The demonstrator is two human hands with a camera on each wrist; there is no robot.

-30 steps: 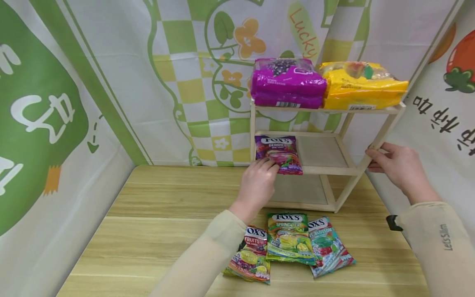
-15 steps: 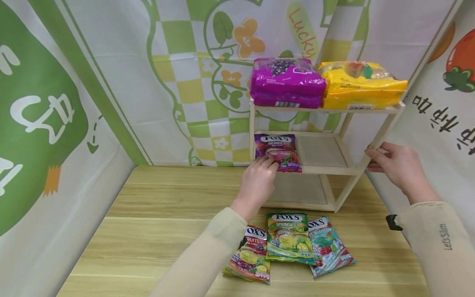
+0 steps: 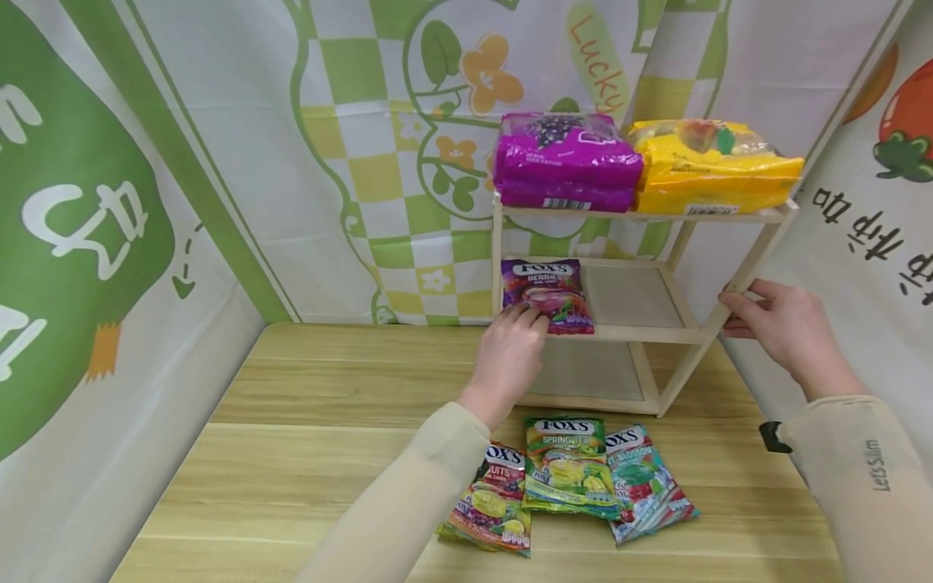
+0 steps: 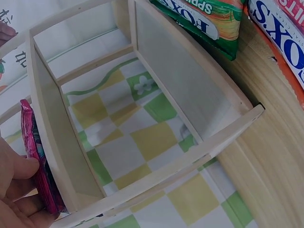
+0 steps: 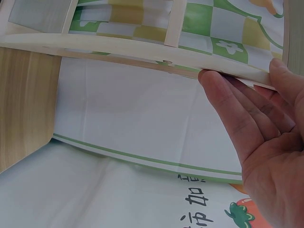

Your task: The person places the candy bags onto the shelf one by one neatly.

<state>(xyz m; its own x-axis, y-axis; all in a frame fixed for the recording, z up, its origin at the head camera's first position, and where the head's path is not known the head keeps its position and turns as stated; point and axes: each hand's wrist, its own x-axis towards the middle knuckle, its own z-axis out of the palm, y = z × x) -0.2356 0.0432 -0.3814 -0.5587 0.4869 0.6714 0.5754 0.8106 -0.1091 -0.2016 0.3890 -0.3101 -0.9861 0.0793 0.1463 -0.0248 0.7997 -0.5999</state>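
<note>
My left hand [image 3: 508, 356] pinches the lower edge of a purple Fox's Berries candy bag [image 3: 555, 298], which lies at the left end of the rack's middle shelf. In the left wrist view the thumb and fingers are on either side of the bag [image 4: 40, 161], close against the shelf board. My right hand [image 3: 783, 324] grips the right front post of the wooden three-tier rack [image 3: 688, 368]; the right wrist view shows its thumb and fingers [image 5: 228, 102] around that post.
On the top shelf sit a magenta bag [image 3: 568, 174] and a yellow bag [image 3: 717, 174]. Before the rack lie a Spring Tea bag [image 3: 568, 474], a Fruits bag [image 3: 492, 506] partly behind the left sleeve, and a blue-red blossom bag [image 3: 645, 486]. Printed curtains [image 3: 219, 146] enclose the wooden table [image 3: 291, 453].
The Berries bag has slid slightly back on the middle shelf, with my left hand still at its lower edge. My right hand stays on the post.
</note>
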